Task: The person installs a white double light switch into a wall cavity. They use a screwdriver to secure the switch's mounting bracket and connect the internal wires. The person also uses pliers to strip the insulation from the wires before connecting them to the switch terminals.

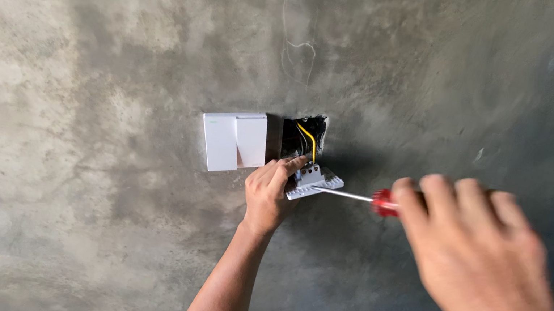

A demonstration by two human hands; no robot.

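Note:
My left hand (268,192) grips a white switch module (315,182) pulled out from a dark wall box (303,136), with yellow and black wires (309,138) running from the box to the module. My right hand (475,247), close to the camera, is closed around a red-handled screwdriver (383,201). Its metal shaft points left and its tip touches the module's side.
A white double rocker switch plate (234,140) is mounted on the bare grey cement wall (104,42) just left of the open box. A thin scratch mark runs down the wall above the box.

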